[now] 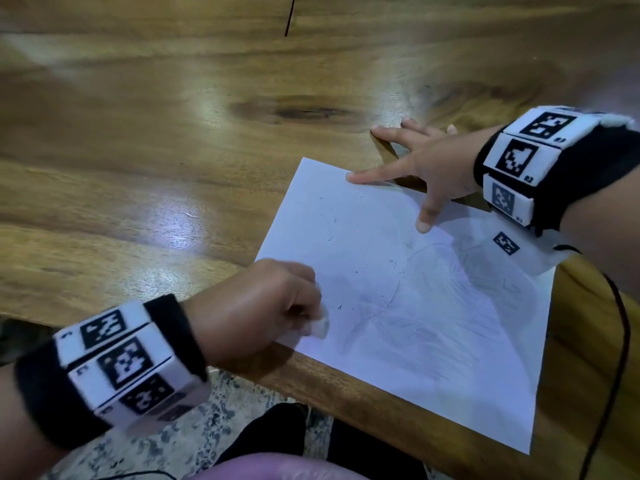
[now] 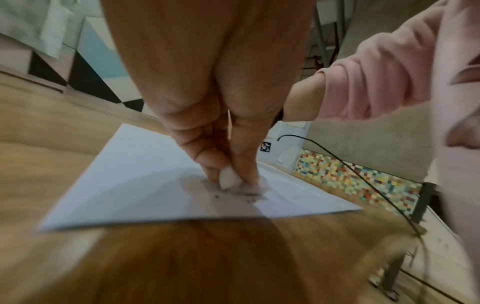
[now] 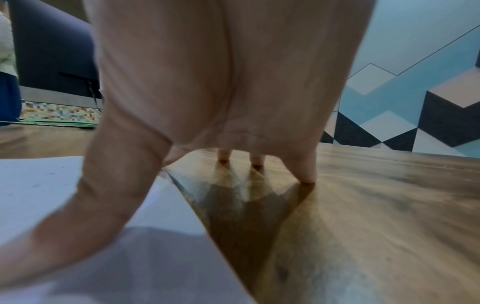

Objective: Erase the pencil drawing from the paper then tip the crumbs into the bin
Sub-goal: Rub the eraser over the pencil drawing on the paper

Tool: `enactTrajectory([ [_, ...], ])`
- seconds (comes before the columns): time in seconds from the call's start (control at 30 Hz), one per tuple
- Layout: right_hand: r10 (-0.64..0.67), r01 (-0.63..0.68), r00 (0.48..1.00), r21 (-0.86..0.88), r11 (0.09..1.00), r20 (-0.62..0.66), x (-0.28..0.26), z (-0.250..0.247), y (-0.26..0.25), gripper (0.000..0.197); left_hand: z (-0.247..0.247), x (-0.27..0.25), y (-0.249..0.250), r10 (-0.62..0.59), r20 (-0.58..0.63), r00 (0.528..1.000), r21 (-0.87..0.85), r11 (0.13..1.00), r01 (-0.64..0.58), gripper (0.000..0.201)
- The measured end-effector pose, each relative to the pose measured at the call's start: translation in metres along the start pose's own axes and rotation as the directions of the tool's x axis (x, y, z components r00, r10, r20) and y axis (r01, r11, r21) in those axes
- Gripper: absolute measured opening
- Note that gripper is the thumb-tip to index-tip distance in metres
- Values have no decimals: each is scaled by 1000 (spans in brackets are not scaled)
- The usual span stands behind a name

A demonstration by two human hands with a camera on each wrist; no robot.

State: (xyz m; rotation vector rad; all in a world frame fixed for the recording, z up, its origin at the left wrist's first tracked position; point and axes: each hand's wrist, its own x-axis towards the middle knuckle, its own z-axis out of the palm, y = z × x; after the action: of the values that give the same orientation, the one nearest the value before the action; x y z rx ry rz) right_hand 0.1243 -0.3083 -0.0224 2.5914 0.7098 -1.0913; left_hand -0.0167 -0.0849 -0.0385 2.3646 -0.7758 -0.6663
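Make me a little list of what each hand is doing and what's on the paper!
left hand: pinches a white eraser, pressing it on the paper
right hand: fingers spread; thumb and one finger press on the paper, the others on the table
paper: white sheet, flat at the table's near edge
drawing: faint pencil lines remain
crumbs: small dark bits scattered on the paper
table: shiny wood
bin: not in view

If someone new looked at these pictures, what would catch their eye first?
Probably the white paper at the near edge of the wooden table, with faint pencil lines and dark crumbs on it. The left hand pinches a white eraser against it, while the right hand spreads across its far edge.
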Motion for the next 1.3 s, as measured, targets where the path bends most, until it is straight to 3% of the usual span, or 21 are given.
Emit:
enactTrajectory([
  [0.13,7,-7,1000,-2,1000,-1,0,0,0,109,-6,26,2,36,-108,993,94,995,-26,18],
  [0.3,6,-6,1000,11,1000,1,0,0,1,109,5,-8,-4,41,44,998,48,998,-43,14],
  [0.53,-3,3,1000,24,1000,5,0,1,1,110,7,20,3,80,-62,995,23,997,-79,22],
  [0.73,-17,17,1000,39,999,-7,-1,1,3,109,8,-10,-3,82,65,994,28,996,-84,15],
  [0.9,-7,7,1000,41,999,-7,0,1,2,110,6,18,3,95,-27,995,27,995,-94,7],
  [1.0,-4,4,1000,39,999,-4,1,1,1,110,7,22,3,119,-63,991,28,993,-117,16],
  [1.1,3,-3,1000,37,999,3,3,1,0,110,8,5,-1,119,19,993,32,992,-119,25],
  [1.17,2,-2,1000,35,999,2,3,1,0,110,3,-1,-5,68,70,995,-14,998,-67,14],
  [1.3,-5,5,1000,34,999,-2,0,1,0,110,-18,14,-7,6,-77,997,-46,999,-9,13],
])
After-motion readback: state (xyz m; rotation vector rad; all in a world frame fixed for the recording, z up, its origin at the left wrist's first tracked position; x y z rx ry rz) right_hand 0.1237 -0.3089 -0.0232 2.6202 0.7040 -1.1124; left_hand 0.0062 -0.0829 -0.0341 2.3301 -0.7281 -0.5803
